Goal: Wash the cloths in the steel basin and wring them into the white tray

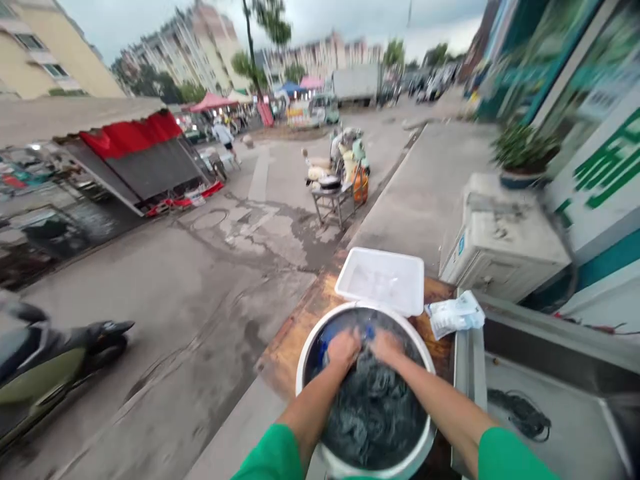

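Note:
A round white tub (304,360) filled with dark water and dark, swirling, strand-like contents (370,413) stands before me. Both hands reach into its far part. My left hand (344,348) is curled at the water's surface, close to a blue thing (323,352) by the tub's left wall. Beside it, my right hand (387,347) is also closed, with a bit of blue showing between the two hands. Blur and water hide the fingertips, so what they grip cannot be made out.
Beyond the tub, a white plastic tray (383,277) rests on a wooden tabletop (285,353). A white-blue packet (455,315) lies to the right, by a metal sink (565,407) holding a dark coil. A scooter (45,367) stands left; a small metal table (333,197) stands ahead.

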Tool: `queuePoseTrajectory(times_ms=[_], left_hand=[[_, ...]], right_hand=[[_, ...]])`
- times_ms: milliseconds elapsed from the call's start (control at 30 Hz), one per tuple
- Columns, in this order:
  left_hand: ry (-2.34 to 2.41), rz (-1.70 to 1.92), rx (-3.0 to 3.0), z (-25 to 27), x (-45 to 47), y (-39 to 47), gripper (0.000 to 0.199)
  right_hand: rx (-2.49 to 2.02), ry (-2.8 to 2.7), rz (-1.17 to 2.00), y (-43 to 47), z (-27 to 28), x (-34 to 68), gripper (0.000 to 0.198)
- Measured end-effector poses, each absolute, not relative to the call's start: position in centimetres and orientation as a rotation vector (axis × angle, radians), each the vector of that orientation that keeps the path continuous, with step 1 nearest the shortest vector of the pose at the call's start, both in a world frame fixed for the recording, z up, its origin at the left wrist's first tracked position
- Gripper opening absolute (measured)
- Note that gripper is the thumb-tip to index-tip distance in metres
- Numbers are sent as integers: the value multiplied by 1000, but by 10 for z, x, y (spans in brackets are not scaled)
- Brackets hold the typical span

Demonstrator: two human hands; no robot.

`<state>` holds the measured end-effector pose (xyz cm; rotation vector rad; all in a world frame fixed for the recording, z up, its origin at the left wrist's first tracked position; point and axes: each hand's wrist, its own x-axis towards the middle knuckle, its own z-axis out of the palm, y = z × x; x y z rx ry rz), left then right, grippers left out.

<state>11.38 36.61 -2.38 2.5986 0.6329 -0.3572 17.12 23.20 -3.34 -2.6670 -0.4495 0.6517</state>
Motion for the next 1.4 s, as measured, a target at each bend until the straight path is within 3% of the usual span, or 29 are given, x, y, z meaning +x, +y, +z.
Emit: queuePoseTrajectory(times_ms=[133,333,533,733,867,933,1067,1400], left_hand=[[740,-256,2402,-26,113,385,63],[758,-125,2146,17,100,398,47],[609,-85,1945,47,79,390,35],[479,-243,2044,49,61,395,76],[390,-528,2356,49,56,385,86],[344,-609,2419,44,52,375,80],[315,-437,2585,21,41,360,70],[260,-229,2791,-30,62,368,52]], right_hand=[[-2702,-534,420,228,-13,156,41],[-2690,-775,227,221,35,127,34],[-2660,-1090,181,208,50,107,65],[-2537,-976,384,189,51,92,94],[-2603,-794,381,183,52,92,46],[-2713,-633,386,186,44,94,49],[-2803,-457,638,197,11,94,74],[-2888,-651,451,205,-30,108,51]])
